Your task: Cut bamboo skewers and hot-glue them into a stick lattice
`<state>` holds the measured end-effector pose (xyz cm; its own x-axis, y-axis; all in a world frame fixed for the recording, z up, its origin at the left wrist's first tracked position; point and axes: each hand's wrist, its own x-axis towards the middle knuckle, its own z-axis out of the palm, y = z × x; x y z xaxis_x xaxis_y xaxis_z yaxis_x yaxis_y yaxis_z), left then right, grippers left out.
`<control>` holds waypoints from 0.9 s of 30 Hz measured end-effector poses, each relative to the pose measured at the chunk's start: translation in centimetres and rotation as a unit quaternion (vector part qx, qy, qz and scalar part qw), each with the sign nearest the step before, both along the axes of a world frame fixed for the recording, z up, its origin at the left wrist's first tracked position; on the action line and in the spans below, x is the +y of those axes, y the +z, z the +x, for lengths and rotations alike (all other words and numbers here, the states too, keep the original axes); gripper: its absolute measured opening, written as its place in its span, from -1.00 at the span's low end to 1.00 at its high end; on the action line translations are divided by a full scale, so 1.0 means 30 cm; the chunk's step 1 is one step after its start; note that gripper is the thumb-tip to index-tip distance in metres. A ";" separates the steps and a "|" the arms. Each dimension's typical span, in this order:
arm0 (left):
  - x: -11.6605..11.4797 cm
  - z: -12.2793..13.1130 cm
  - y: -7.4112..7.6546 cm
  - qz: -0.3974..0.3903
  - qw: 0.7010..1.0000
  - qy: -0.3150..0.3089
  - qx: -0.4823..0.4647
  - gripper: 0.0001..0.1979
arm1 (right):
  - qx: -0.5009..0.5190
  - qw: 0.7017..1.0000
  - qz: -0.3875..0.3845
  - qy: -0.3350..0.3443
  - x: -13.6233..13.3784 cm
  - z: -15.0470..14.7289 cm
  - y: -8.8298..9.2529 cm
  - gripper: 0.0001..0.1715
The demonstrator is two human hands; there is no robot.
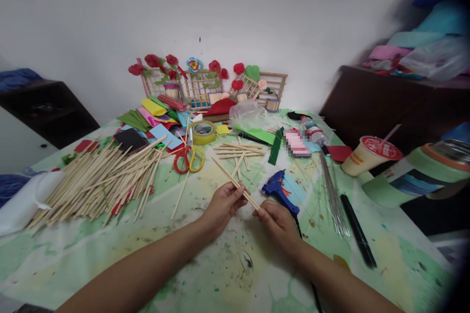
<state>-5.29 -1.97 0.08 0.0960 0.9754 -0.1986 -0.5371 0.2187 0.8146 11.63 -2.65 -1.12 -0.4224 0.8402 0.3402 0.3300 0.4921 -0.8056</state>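
My left hand (225, 204) pinches a pair of thin wooden sticks (235, 182) near their middle. At their near right end, my right hand (277, 222) grips the same sticks between thumb and fingers. The sticks lie side by side and slant up to the left above the table. Just beyond them is a small crossed pile of sticks (240, 149). A blue glue gun (281, 190) rests right beside my right hand. Red and yellow scissors (188, 159) lie to the left of the small pile.
A large heap of sticks (88, 181) covers the left. Behind are a tape roll (203, 132), coloured paper and stick frames with red flowers. At right stand wires (334, 195), a black marker (358, 230), a drink cup (370, 155) and a green bottle (414, 173).
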 end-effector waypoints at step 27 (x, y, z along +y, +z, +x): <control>-0.049 -0.056 0.129 0.242 0.796 -0.294 0.471 -0.73 | -0.016 0.999 0.043 0.007 0.039 0.063 0.089 -0.54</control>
<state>-6.98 -3.42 3.96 0.5951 0.8008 -0.0681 0.4411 -0.2546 0.8606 13.51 -1.48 1.56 -0.4465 0.8020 0.3969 0.3476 0.5642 -0.7489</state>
